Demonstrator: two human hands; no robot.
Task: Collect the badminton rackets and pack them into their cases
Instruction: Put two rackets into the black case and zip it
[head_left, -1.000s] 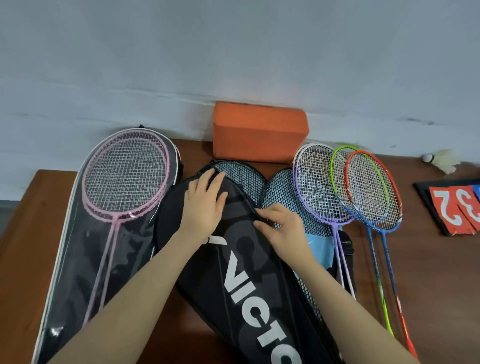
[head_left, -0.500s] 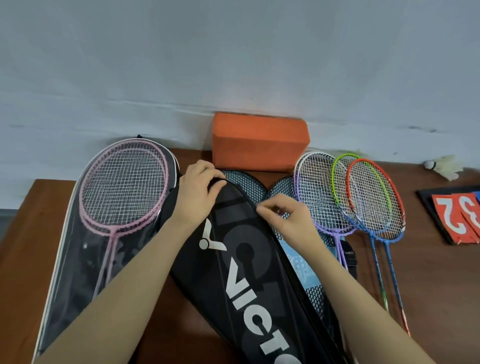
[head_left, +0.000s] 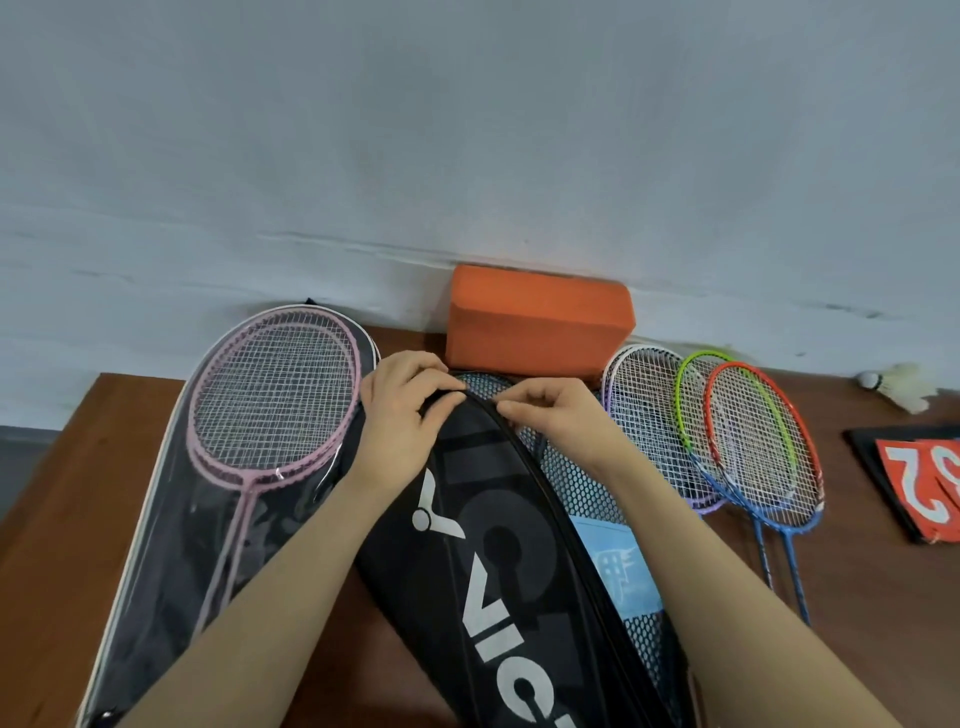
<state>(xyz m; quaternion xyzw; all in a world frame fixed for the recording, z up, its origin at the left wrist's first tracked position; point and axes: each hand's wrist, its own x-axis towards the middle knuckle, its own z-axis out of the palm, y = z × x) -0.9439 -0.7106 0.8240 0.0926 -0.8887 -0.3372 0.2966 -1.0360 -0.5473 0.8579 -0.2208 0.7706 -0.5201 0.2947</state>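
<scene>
A black racket case (head_left: 498, 551) with white lettering lies in the middle of the table. My left hand (head_left: 402, 415) grips its top rim. My right hand (head_left: 550, 410) pinches the zipper edge just right of the top. Under the case lie mesh racket covers (head_left: 576, 478) with a light blue label. At the left, pink rackets (head_left: 275, 389) sit inside a clear-fronted case (head_left: 171, 561). To the right lie a purple and white racket (head_left: 644, 415), a green one (head_left: 691, 400) and an orange and blue one (head_left: 763, 441), all loose on the table.
An orange foam block (head_left: 540, 322) stands against the wall behind the cases. A shuttlecock (head_left: 898, 387) lies at the far right, with red score cards (head_left: 924, 478) on a black board below it. The brown table (head_left: 62, 499) ends at the left.
My right hand has slid along the zipper edge up to the top of the black case. My left hand stayed curled on the top rim. The view has tilted upward.
</scene>
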